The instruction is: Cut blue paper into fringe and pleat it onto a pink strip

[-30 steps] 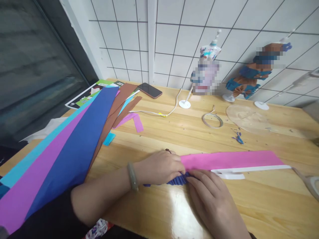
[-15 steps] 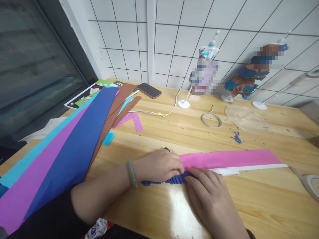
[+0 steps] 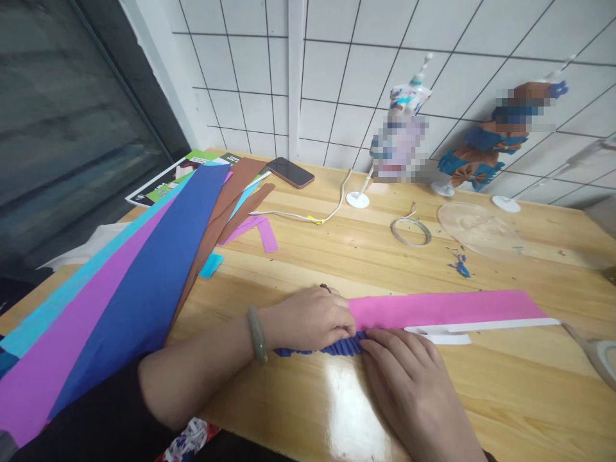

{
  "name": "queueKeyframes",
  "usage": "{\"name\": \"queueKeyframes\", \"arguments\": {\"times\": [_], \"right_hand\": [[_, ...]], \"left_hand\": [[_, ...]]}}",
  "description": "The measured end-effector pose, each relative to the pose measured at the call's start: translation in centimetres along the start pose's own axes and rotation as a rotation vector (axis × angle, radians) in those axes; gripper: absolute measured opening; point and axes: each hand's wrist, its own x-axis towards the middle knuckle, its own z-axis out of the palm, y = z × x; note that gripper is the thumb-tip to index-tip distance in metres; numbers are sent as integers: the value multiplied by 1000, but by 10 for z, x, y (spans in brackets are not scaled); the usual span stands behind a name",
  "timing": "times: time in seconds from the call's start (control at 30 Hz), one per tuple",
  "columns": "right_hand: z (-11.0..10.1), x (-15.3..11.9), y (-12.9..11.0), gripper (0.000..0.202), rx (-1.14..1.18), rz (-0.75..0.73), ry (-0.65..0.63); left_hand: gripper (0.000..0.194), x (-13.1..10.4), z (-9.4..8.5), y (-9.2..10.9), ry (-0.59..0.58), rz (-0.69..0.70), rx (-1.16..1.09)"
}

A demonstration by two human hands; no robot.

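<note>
A pleated dark blue strip (image 3: 344, 346), which looks like crepe paper, lies along the lower edge of a flat pink strip (image 3: 447, 308). My left hand (image 3: 312, 317) presses down on the pleats with curled fingers and covers their upper edge. Close beside it, my right hand (image 3: 414, 372) has its fingers together at the right end of the blue strip; its fingertips pinch there and hide part of that end. White tape (image 3: 510, 325) runs under the pink strip's lower edge to a tape roll (image 3: 604, 360) at the far right.
Long blue, purple, turquoise and brown strips (image 3: 154, 269) lie across the table's left side. Behind them are a phone (image 3: 291, 172) and a white cord (image 3: 344, 192). A tape ring (image 3: 411, 231), a clear disc (image 3: 476, 228), blue scraps (image 3: 461, 266) and small dressed stands (image 3: 359, 199) sit farther back.
The view has shifted slightly, and the loose white tape end shows a little farther right. Both hands stay at the blue pleats with almost no visible movement.
</note>
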Motion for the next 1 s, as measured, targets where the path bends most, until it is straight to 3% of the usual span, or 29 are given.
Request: {"name": "queueKeyframes", "arguments": {"times": [0.33, 0.57, 1.0], "right_hand": [[-2, -8, -3, 12, 69, 56, 8], [2, -3, -4, 15, -42, 100, -30], [0, -4, -4, 14, 0, 60, -35]], "left_hand": [[24, -2, 1, -1, -16, 6, 59], [23, 0, 1, -1, -1, 53, 70], [23, 0, 2, -2, 17, 47, 60]]}}
